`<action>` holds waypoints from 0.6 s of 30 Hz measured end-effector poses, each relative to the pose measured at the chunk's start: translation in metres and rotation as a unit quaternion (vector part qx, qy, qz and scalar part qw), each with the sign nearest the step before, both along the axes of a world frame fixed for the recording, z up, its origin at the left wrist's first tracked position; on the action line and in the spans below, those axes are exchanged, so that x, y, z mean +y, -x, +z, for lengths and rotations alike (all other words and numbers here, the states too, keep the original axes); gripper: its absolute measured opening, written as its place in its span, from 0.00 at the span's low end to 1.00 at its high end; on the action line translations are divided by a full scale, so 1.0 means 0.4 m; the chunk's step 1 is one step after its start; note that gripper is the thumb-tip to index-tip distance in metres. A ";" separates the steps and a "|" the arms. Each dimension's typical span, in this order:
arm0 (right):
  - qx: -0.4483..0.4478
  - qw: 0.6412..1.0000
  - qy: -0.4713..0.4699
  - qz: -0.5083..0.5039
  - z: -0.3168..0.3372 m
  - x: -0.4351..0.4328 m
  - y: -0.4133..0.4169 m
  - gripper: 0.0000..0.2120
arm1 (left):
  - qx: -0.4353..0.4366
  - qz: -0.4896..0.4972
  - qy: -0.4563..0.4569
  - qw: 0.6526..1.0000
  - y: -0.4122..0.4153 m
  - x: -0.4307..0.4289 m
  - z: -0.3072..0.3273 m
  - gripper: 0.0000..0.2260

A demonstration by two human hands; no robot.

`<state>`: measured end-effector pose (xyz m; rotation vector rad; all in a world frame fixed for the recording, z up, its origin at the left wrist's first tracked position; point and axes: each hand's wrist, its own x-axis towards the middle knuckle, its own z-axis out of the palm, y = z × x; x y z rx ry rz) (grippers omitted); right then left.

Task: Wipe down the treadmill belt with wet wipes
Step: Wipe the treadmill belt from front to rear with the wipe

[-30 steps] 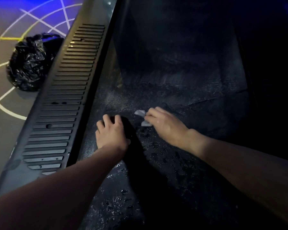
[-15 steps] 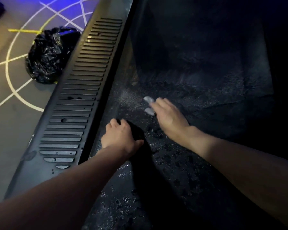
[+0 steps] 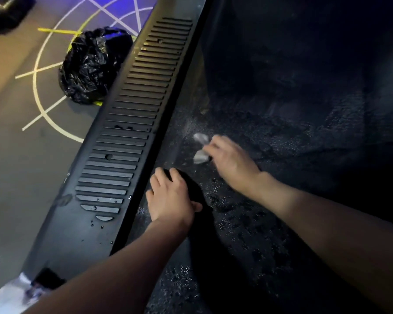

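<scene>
The black treadmill belt [image 3: 270, 223] fills the middle and right, speckled with wet patches and droplets. My right hand [image 3: 230, 162] grips a small white wet wipe [image 3: 200, 147] and presses it onto the belt near its left edge; bits of the wipe stick out beyond the fingers. My left hand [image 3: 170, 196] rests on the belt just left of and below the right one, fingers bent over a dark shape that I cannot make out.
A black ribbed side rail [image 3: 132, 137] runs diagonally along the belt's left edge, with water drops at its near end. A crumpled black plastic bag [image 3: 89, 66] lies on the lined floor beyond it. Something white [image 3: 11, 293] sits at the bottom left corner.
My right hand has slid the wipe forward and leftward along the belt. My left hand has stayed on the belt beside the rail. The view has shifted left.
</scene>
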<state>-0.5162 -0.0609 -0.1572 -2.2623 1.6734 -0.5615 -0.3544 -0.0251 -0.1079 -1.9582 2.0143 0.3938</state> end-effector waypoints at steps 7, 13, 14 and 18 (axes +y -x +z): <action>-0.005 0.997 0.032 0.075 0.010 -0.012 -0.099 0.16 | 0.032 -0.006 -0.017 0.999 -0.027 0.001 0.000 0.49; -0.035 0.998 0.005 -0.046 0.021 -0.071 -0.144 0.09 | 0.020 -0.026 -0.027 0.999 -0.022 0.002 -0.001 0.47; -0.032 0.999 -0.006 0.015 0.027 -0.060 -0.160 0.08 | 0.015 -0.029 -0.021 0.999 -0.020 0.002 -0.004 0.46; -0.021 0.999 0.001 0.029 0.017 -0.116 -0.154 0.06 | 0.021 -0.022 -0.022 0.999 -0.019 0.008 -0.007 0.46</action>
